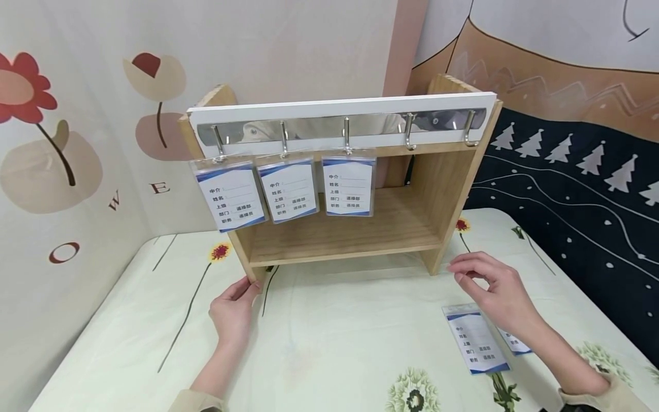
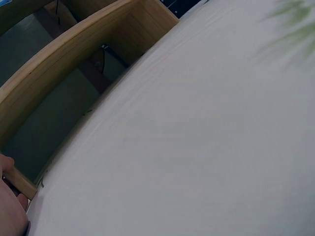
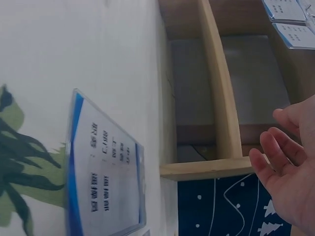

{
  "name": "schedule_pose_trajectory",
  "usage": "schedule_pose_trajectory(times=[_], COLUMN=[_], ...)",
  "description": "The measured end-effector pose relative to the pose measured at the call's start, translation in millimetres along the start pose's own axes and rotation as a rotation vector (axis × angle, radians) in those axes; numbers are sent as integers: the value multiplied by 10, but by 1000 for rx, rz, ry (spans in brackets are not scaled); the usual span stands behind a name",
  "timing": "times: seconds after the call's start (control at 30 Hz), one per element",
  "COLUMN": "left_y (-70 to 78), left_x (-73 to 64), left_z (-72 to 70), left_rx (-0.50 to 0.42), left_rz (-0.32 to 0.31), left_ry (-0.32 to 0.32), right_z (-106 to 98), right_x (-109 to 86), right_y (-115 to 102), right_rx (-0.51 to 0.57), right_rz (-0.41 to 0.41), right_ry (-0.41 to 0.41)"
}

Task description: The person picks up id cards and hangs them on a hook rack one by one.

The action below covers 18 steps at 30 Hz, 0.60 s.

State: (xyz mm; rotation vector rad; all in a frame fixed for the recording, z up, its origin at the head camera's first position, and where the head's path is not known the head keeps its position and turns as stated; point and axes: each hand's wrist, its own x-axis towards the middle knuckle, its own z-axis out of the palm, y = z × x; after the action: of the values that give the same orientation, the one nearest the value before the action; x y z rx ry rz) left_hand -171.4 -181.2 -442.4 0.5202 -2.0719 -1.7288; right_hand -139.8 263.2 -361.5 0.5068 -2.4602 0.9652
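A small wooden shelf [image 1: 340, 232] stands on the bed-like surface, with a white hook rail [image 1: 340, 107] across its top front. Three clear badge holders with white and blue cards, a left one [image 1: 231, 196], a middle one [image 1: 288, 191] and a right one [image 1: 349, 186], hang from the rail's left three hooks. My left hand [image 1: 234, 312] pinches the foot of the shelf's left side panel between thumb and fingers. Beside the right side panel, my right hand [image 1: 496, 292] hovers with loosely bent fingers and nothing in them. Under it lies another badge holder [image 1: 476, 340], partly overlapping one more [image 1: 516, 341], which my forearm partly hides.
Two bare hooks, one [image 1: 409, 131] and another [image 1: 469, 129], are at the rail's right end. A pale flowered cloth [image 1: 329, 343] covers the surface. Printed curtains stand behind and at both sides, the dark one [image 1: 566, 200] close to the shelf's right.
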Motion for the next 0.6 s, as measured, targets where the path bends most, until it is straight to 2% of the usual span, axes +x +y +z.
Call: schedule_pose_trajectory(times=[0.33, 0.6], left_y=[0, -9], left_x=[3, 16], left_z=[3, 4], left_rx=[6, 19], left_rz=[2, 14], left_ry=[9, 2], right_z=[30, 24], right_x=[-47, -133], right_y=[51, 175], right_rx=[-2, -23], right_rz=[19, 56], right_ry=[-25, -90])
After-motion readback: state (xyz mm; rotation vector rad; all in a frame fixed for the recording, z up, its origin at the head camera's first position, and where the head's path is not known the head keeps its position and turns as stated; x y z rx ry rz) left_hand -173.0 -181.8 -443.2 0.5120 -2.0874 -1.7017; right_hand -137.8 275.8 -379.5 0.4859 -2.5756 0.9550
